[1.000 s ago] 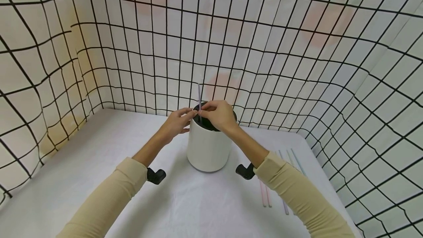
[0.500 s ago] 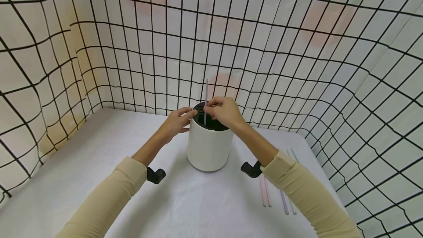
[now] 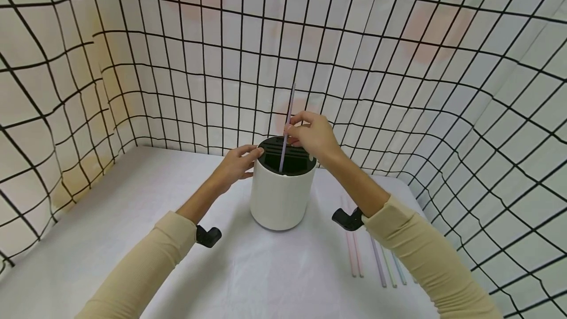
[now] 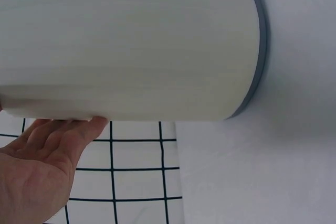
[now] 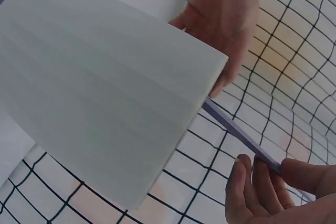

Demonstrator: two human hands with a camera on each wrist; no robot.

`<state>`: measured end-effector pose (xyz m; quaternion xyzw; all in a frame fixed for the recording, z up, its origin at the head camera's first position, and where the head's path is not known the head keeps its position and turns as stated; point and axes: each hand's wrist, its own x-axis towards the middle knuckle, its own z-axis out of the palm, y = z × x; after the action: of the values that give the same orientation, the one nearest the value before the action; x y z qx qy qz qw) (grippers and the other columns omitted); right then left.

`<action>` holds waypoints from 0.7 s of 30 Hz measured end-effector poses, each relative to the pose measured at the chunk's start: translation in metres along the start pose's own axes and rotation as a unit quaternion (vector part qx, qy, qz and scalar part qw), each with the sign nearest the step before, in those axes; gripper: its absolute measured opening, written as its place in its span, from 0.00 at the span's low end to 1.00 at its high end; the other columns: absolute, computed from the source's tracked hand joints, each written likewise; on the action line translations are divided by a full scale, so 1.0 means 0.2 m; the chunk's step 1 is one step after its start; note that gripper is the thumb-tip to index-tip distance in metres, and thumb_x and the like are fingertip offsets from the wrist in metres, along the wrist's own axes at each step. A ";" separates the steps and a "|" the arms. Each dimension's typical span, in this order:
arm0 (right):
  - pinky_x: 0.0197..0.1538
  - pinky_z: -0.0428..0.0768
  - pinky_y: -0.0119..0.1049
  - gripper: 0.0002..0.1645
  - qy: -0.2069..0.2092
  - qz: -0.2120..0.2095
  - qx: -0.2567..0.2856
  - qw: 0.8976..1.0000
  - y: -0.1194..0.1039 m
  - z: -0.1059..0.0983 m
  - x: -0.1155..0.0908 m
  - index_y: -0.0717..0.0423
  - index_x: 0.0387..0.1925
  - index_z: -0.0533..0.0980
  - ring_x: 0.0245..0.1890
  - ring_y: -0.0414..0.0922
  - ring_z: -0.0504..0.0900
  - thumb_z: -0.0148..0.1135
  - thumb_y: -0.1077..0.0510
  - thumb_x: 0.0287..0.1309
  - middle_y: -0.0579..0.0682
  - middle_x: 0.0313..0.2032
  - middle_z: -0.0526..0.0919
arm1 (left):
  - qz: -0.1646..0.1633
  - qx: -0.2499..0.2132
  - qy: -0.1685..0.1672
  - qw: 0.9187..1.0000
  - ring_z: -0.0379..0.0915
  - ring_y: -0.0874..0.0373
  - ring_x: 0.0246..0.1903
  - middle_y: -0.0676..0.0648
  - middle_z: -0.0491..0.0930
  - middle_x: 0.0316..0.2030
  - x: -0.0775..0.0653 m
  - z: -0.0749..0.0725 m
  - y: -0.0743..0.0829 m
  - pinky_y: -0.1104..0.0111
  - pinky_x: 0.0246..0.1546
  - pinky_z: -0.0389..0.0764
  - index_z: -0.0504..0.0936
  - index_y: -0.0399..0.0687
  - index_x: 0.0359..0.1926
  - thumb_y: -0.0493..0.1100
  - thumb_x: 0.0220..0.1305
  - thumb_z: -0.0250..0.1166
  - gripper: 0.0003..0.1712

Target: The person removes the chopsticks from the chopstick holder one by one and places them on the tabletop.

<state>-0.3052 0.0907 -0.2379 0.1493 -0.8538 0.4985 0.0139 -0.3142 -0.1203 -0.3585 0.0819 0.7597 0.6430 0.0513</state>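
A white cylindrical holder [image 3: 280, 206] with a black slotted top [image 3: 298, 163] stands upright on the table. My left hand [image 3: 232, 166] holds its left side near the rim, thumb at the top edge; in the left wrist view the fingers of that hand [image 4: 44, 171] lie along the white wall [image 4: 131, 51]. Above the opening, my right hand [image 3: 315, 136] pinches a purple straw [image 3: 291, 102] between thumb and fingers. The straw leans slightly right, its lower end inside the top. In the right wrist view, the straw [image 5: 239, 134] runs from the rim to the pinching fingertips.
Several straws lie on the white tabletop at the right, among them a pink straw [image 3: 350, 255], a purple straw [image 3: 378, 265] and a blue straw [image 3: 399, 270]; my right forearm partly covers them. A black wire grid [image 3: 212, 78] surrounds the table's back and sides.
The right hand has moved up and to the right, lifting the purple straw and shifting it along the top. More of the black slots show. The left hand and holder stay put.
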 end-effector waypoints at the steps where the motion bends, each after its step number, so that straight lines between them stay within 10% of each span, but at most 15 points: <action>1: 0.56 0.87 0.47 0.13 0.001 -0.003 0.003 1.000 -0.01 -0.01 0.00 0.61 0.51 0.78 0.47 0.57 0.88 0.59 0.58 0.72 0.61 0.50 0.86 | 0.001 -0.001 -0.001 1.000 0.65 0.42 0.71 0.40 0.69 0.71 0.00 0.00 0.00 0.49 0.66 0.75 0.66 0.45 0.73 0.58 0.76 0.56 0.34; 21: 0.49 0.89 0.36 0.13 0.080 -0.042 0.043 0.995 -0.15 -0.30 -0.02 0.61 0.50 0.78 0.41 0.50 0.88 0.61 0.57 0.71 0.55 0.42 0.87 | 0.009 0.004 -0.002 1.000 0.66 0.42 0.71 0.40 0.70 0.71 -0.01 0.00 0.00 0.49 0.66 0.75 0.67 0.46 0.73 0.59 0.76 0.56 0.34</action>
<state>-0.3005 0.1289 -0.1824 0.1452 -0.8209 0.5438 0.0961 -0.3116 -0.1204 -0.3579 0.0898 0.7615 0.6402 0.0464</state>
